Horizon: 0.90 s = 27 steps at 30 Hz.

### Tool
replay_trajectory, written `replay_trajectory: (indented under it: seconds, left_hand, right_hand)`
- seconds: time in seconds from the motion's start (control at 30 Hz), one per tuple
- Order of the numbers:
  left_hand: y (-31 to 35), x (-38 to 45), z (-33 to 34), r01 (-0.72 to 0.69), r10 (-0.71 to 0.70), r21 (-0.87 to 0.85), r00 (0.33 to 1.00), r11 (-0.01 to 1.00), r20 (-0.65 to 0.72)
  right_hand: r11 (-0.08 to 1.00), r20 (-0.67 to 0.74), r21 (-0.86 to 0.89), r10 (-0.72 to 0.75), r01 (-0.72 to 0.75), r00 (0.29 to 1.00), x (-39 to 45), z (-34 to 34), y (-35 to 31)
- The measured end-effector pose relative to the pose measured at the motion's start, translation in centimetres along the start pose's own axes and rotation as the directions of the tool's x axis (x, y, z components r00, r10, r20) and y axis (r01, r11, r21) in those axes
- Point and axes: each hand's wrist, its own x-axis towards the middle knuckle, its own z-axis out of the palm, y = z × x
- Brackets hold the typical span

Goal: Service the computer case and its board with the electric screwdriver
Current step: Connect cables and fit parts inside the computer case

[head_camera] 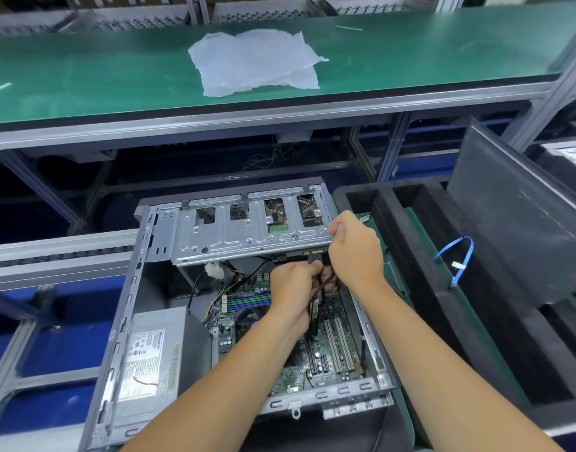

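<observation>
Both hands point(293, 288) point(355, 252) curled, close together

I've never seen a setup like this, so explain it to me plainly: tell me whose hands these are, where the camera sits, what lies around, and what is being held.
One picture, from a camera worn on a person's head, looking down at their own bare hands. They work inside an open computer case; its green board shows at the bottom. The left hand grips black cables. The right hand holds the corner of the metal drive cage. A blue cable lies in the black tray to the right; a white plastic bag lies on the green bench behind. No screwdriver is visible.
</observation>
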Motion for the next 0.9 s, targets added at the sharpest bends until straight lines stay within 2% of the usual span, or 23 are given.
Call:
replay_trajectory:
  seconds: [0.2, 0.4, 0.77, 0.9]
  left_hand:
    - [0.1, -0.4, 0.4, -0.015, 0.014, 0.014, 0.999, 1.0, 0.047]
    - [-0.1, -0.5, 0.8, -0.014, 0.014, 0.009, 1.0, 1.0, -0.017]
    - [-0.3, 0.4, 0.9, -0.032, 0.031, 0.045, 0.999, 0.998, 0.018]
    - [-0.3, 0.5, 1.0, -0.048, 0.051, 0.083, 0.998, 0.995, -0.027]
  right_hand:
    - [1.0, 0.001, 0.023, 0.005, -0.005, 1.0, -0.1, -0.2, -0.2]
    - [0.999, 0.008, 0.039, 0.002, -0.003, 1.0, -0.2, -0.3, -0.1]
    - [0.996, 0.003, 0.085, 0.023, -0.023, 1.0, 0.1, -0.2, 0.0]
    - [0.997, 0.003, 0.072, 0.018, -0.019, 1.0, 0.0, -0.1, -0.1]
